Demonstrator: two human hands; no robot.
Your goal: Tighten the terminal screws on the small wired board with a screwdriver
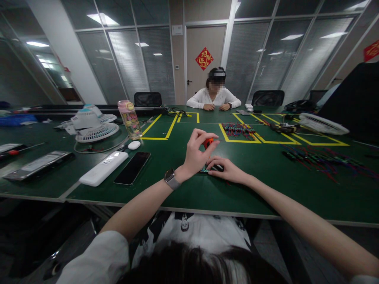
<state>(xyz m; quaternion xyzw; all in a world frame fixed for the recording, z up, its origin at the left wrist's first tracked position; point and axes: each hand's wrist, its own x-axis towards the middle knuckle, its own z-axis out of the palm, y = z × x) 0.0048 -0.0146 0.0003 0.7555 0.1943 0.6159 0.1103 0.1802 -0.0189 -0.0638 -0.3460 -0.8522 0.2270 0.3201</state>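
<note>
My left hand, with a watch on its wrist, is raised above the green table, its fingers pinched on a small orange-handled tool that points down. Just right of it, my right hand lies on the table, fingers closed over a small dark circuit part with green edges. The tool's tip is hidden behind my fingers.
A black phone and a white power strip lie to the left, beside a white mouse, a pink bottle and a white fan. Bundles of red and blue wires lie right. A person sits across the table.
</note>
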